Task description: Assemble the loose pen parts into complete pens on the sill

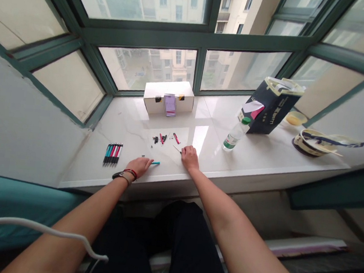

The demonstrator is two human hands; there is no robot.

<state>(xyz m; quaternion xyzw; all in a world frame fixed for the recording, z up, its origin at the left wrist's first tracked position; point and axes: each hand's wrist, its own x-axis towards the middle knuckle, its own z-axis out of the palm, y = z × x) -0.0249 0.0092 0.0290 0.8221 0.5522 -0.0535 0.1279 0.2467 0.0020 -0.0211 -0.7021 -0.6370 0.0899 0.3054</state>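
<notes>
On the white sill, my left hand [138, 166], wearing a watch and a red band, is closed on a teal pen barrel [155, 163]. The barrel's end sticks out to the right of my fingers. A small dark piece [143, 156] lies just beyond them. My right hand [189, 156] pinches a thin pen refill [177, 149] whose tip points up and to the left. Farther back lie loose pen parts [156, 140], small dark pieces and a red barrel [176, 138] among them. Left of my hands is a row of several assembled pens [112, 154] in teal, red and white.
A white box [153, 103] stands against the window. To the right are a water bottle [232, 137] with a green cap, a dark paper bag [268, 112], a takeaway bowl [313, 145] and a small yellowish cup [295, 118]. A white cable [47, 228] crosses over my left forearm.
</notes>
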